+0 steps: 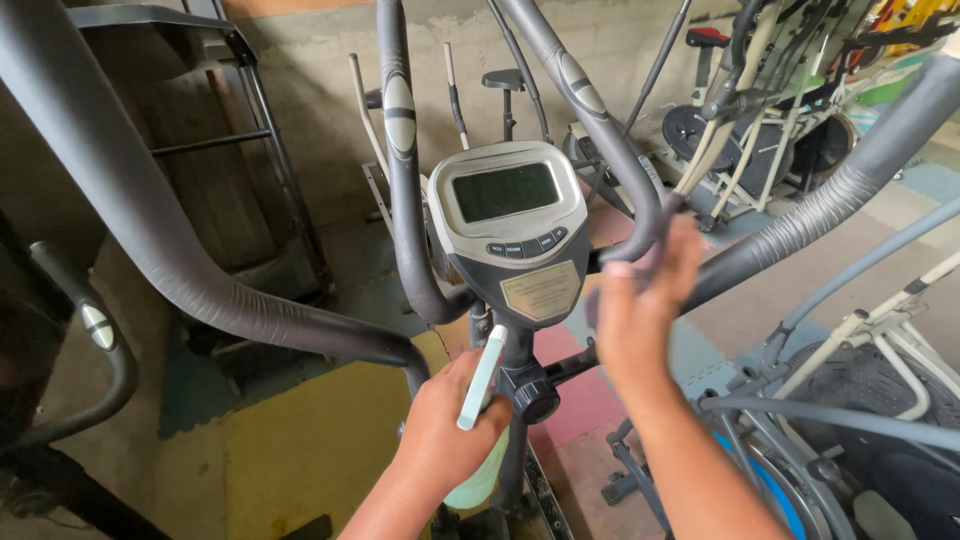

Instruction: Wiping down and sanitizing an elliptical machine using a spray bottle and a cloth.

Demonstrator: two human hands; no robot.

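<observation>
Floor of coloured mats, crowded with exercise machines.

The floor (pixel 300 440) is seen to be laid with foam mats in yellow, pink, teal and grey, bounded at the back by a bare concrete wall (pixel 320 90). In the middle, an elliptical trainer (pixel 515 230) is stood on the yellow and pink mats. Further exercise bikes (pixel 760 130) are parked on the floor at the far right, near the wall. Another machine with white tubing (pixel 880 350) is placed just beside the trainer at the right edge, and a dark metal frame (pixel 250 130) is stood at the left.
</observation>
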